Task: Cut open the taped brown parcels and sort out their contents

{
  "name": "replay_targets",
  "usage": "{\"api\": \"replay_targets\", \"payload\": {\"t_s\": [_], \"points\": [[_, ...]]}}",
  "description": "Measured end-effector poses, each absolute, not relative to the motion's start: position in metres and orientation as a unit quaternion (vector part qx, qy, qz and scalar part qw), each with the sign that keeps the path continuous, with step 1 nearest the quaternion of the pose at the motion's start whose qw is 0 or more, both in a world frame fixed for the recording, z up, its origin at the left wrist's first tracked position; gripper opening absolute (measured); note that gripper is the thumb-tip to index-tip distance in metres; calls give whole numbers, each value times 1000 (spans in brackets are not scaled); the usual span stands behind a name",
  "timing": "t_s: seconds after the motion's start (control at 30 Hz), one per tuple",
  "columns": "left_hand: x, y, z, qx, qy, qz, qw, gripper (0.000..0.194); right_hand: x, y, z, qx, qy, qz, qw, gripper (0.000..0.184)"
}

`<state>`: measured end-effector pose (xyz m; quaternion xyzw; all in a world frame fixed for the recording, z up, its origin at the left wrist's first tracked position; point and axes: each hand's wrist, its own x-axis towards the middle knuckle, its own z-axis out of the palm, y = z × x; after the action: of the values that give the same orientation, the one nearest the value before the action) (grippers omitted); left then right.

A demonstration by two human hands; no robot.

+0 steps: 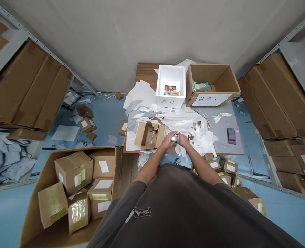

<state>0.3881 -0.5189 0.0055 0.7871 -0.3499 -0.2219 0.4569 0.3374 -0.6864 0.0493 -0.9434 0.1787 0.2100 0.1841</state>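
Both of my hands meet over the near edge of the table, around a small shiny silvery item (175, 138) whose kind I cannot make out. My left hand (168, 140) closes on it from the left, and my right hand (183, 140) from the right. Just left of my left hand lies an opened cardboard box (150, 136) with its flaps spread and a torn edge. Crumpled white paper (203, 137) is heaped beside my right hand. More torn white paper (142, 94) spreads across the table behind.
A white foam box (171, 102) with small packets and a cardboard box (211, 100) with a green package stand at the back. A phone (231, 136) lies at right. A large carton (33, 203) of taped boxes stands at lower left. Shelves with cartons (273, 93) flank both sides.
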Motion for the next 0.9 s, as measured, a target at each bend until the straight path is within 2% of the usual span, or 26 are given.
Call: {"api": "replay_targets", "payload": {"t_s": [0.1, 0.2, 0.33, 0.4, 0.47, 0.57, 0.67, 0.77, 0.83, 0.9], "points": [[387, -520, 5, 776, -350, -229, 473, 92, 333, -697, 49, -943, 161, 198, 214, 55], [380, -521, 5, 783, -330, -225, 477, 89, 330, -705, 48, -927, 168, 181, 282, 57], [373, -522, 4, 794, -314, -207, 477, 85, 325, -717, 53, -831, 207, 192, 479, 54], [373, -522, 3, 802, -298, -195, 480, 85, 319, -727, 55, -749, 247, 179, 589, 45], [375, -523, 2, 811, -275, -200, 477, 89, 309, -737, 55, -684, 295, 124, 655, 32], [378, -524, -1, 813, -268, -221, 467, 91, 290, -744, 49, -664, 390, 86, 633, 27], [381, -525, -4, 804, -277, -222, 476, 87, 282, -740, 43, -691, 430, 88, 574, 35], [385, -523, -7, 800, -276, -230, 481, 88, 293, -732, 44, -791, 284, 40, 541, 39], [387, -522, -8, 798, -276, -239, 478, 89, 307, -727, 47, -864, 160, 52, 474, 38], [389, -521, -9, 797, -274, -244, 480, 88, 322, -722, 51, -912, 101, 97, 386, 44]]}}
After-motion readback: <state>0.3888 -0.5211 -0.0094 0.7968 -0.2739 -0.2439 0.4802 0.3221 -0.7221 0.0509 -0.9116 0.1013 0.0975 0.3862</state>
